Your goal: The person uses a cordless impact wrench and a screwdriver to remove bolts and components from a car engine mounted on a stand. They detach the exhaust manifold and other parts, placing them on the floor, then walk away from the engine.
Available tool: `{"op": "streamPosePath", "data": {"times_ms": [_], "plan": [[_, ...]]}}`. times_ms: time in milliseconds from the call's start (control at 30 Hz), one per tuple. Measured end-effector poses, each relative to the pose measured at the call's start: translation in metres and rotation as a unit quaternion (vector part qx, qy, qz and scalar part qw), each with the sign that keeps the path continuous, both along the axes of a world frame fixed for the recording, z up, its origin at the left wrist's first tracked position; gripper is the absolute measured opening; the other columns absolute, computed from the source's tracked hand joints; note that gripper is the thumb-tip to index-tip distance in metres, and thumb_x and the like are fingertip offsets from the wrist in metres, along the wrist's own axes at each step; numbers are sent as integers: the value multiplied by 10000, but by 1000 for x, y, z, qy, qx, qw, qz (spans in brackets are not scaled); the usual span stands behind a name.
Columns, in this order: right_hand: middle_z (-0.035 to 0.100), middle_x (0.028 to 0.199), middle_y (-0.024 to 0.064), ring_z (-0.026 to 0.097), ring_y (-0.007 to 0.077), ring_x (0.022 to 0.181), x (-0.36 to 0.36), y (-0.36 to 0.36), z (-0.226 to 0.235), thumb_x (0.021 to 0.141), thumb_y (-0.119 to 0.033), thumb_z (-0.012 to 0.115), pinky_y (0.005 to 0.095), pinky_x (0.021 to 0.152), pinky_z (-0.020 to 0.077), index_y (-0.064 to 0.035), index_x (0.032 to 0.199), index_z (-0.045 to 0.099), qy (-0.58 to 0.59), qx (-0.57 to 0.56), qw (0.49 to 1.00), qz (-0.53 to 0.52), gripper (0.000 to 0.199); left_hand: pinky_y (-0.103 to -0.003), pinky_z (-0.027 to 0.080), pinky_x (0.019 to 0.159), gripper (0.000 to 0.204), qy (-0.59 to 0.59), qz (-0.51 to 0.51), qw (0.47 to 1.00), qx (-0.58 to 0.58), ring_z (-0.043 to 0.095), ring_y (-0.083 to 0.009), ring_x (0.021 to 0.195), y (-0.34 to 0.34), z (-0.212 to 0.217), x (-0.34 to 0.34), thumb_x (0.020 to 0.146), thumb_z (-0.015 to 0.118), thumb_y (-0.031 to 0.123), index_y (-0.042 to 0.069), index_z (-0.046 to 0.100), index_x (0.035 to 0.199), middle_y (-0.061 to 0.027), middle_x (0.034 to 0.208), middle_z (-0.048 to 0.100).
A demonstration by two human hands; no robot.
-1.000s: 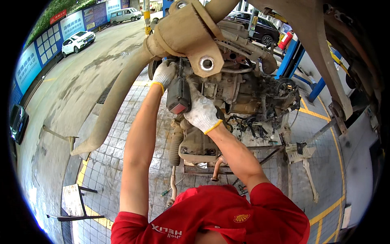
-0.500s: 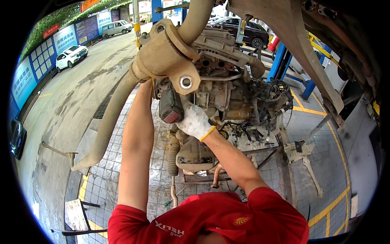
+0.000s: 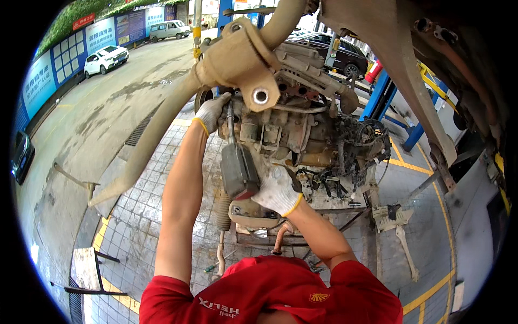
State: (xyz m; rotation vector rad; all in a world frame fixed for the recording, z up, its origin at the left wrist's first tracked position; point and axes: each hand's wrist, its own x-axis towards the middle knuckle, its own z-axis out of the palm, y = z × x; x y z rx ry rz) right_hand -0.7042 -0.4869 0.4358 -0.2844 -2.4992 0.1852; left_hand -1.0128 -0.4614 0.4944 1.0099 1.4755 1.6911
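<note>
My right hand (image 3: pixel 278 189), in a white knit glove with a yellow cuff, is closed round the handle of a black cordless impact wrench (image 3: pixel 239 171). From the wrench a long metal extension (image 3: pixel 231 121) runs up to the left end of a dirty engine (image 3: pixel 291 129). Beside the extension's far end, my gloved left hand (image 3: pixel 213 112) has its fingers bent against the engine's edge; what they hold is hidden. The engine stands below and beyond a thick brown suspension bar with a bracket (image 3: pixel 234 62), which hangs close in front of me.
Blue lift posts (image 3: pixel 379 92) rise beyond the engine at right. A brown metal arm (image 3: pixel 399 70) overhangs the right side. Dark wiring (image 3: pixel 367 135) hangs off the engine. On the tiled floor lies a pale metal bracket (image 3: pixel 393 217); a small board stand (image 3: pixel 88 269) is at lower left.
The impact wrench and my right hand have come back toward me, baring the extension. My left hand, mostly hidden behind the bracket before, now shows. The whole view has shifted slightly.
</note>
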Motion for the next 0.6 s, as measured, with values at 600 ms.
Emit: {"op": "streamPosePath", "data": {"times_ms": [600], "plan": [[623, 1348, 246, 731, 379, 1021, 36, 23, -40, 750, -489, 852, 438, 830, 628, -86, 1648, 111, -49, 47, 997, -47, 1232, -202, 398, 412, 214, -250, -2, 968, -5, 578, -84, 561, -42, -133, 76, 999, 591, 153, 85, 742, 1134, -21, 796, 681]]}}
